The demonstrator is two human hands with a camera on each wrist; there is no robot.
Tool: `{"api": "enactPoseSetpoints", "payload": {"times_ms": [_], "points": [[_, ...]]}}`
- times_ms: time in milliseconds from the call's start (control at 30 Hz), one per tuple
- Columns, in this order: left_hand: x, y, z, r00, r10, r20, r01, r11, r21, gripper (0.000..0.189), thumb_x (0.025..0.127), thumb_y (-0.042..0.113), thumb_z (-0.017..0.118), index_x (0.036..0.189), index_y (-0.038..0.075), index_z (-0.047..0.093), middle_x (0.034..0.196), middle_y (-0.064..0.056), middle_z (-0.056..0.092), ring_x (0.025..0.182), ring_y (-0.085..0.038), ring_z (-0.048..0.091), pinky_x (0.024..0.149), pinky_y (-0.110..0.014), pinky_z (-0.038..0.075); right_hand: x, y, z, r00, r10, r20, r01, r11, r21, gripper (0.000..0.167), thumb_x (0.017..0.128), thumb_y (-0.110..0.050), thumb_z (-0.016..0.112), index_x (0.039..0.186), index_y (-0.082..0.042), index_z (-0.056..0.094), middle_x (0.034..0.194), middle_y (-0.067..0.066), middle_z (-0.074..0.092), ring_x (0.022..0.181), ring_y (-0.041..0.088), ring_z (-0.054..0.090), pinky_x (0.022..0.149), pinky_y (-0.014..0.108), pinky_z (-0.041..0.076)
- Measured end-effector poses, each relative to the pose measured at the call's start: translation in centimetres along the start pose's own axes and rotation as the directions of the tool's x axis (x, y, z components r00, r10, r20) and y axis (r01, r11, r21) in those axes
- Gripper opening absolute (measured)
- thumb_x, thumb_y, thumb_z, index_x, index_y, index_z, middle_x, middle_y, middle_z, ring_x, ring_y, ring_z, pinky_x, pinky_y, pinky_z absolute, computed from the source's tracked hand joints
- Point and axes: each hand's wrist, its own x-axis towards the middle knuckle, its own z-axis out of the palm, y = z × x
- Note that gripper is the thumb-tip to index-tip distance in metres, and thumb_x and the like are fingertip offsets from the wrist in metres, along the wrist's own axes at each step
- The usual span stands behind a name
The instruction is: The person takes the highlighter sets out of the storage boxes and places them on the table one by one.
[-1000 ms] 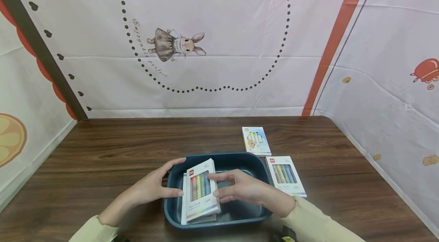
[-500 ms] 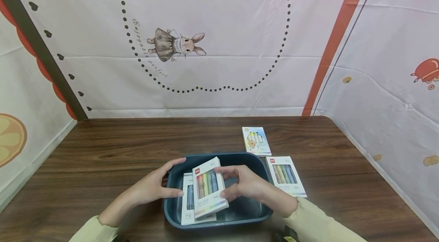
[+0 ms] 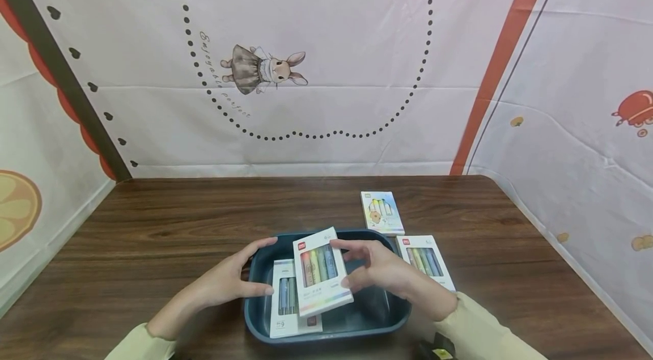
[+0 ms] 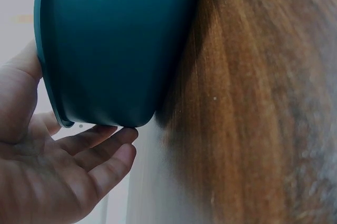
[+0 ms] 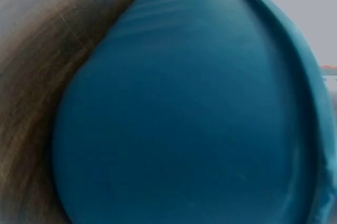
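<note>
A dark blue plastic bin (image 3: 369, 314) stands on the table. My left hand (image 3: 232, 275) holds its left corner, thumb over the rim; in the left wrist view the fingers (image 4: 113, 163) rest along the bin's outer wall. My right hand (image 3: 374, 266) pinches the right edge of a white box of crayons (image 3: 321, 272), tilted above the bin. Beneath it, another crayon box (image 3: 285, 295) lies in the bin's left half, printed upside down to me and partly covered. In the right wrist view the bin's outer wall (image 5: 179, 108) hides the right hand.
Right of the bin lies a further crayon box (image 3: 425, 261), partly behind the right forearm. Behind the bin is a smaller white box (image 3: 381, 212) with a picture on it. A printed cloth (image 3: 331, 65) borders the wooden table (image 3: 204, 212) at the back and sides.
My right hand has lifted the held crayon box up and to the right, uncovering more of the box beneath. The left hand stays at the bin's corner.
</note>
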Motion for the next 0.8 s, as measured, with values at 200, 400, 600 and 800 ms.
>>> {"api": "enactPoseSetpoints", "payload": {"times_ms": [200,400,600,800], "points": [[0.0,0.0,0.0,1.000,-0.008,0.000,0.008,1.000,0.006,0.081,0.073,0.032,0.076,0.140,0.024,0.031,0.138,-0.022,0.036,0.123,-0.043,0.037,0.095,-0.057,0.035,-0.2,0.1,-0.6,1.000,0.010,-0.003,-0.010,1.000,0.001,0.068,0.072,-0.003,0.071,0.134,-0.011,0.046,0.125,0.019,0.047,0.090,0.022,0.059,0.073,0.032,0.049],[0.0,-0.1,0.0,1.000,0.005,-0.001,-0.005,1.000,0.009,0.081,0.073,0.031,0.076,0.140,0.023,0.030,0.138,-0.022,0.036,0.123,-0.043,0.037,0.095,-0.058,0.034,-0.6,0.1,-1.1,1.000,-0.029,0.012,0.029,0.999,0.019,0.066,0.074,-0.004,0.069,0.135,-0.011,0.045,0.129,0.020,0.045,0.103,0.025,0.050,0.070,0.030,0.049],[0.0,-0.1,0.1,1.000,0.007,-0.001,-0.007,1.000,-0.008,0.081,0.073,0.031,0.076,0.140,0.022,0.031,0.137,-0.023,0.037,0.122,-0.042,0.039,0.095,-0.055,0.036,-0.9,-0.2,-1.9,0.997,-0.072,0.039,0.070,0.996,0.059,0.066,0.077,-0.004,0.066,0.138,-0.008,0.040,0.132,0.026,0.041,0.098,0.025,0.055,0.074,0.029,0.049],[0.0,0.0,0.1,1.000,0.002,-0.002,-0.002,1.000,-0.009,0.080,0.074,0.030,0.076,0.140,0.022,0.031,0.136,-0.023,0.038,0.122,-0.042,0.040,0.095,-0.056,0.036,-0.8,-0.5,-2.7,0.995,-0.088,0.054,0.084,0.994,0.076,0.065,0.081,-0.005,0.062,0.140,-0.008,0.035,0.135,0.027,0.038,0.102,0.025,0.056,0.080,0.031,0.048]]}}
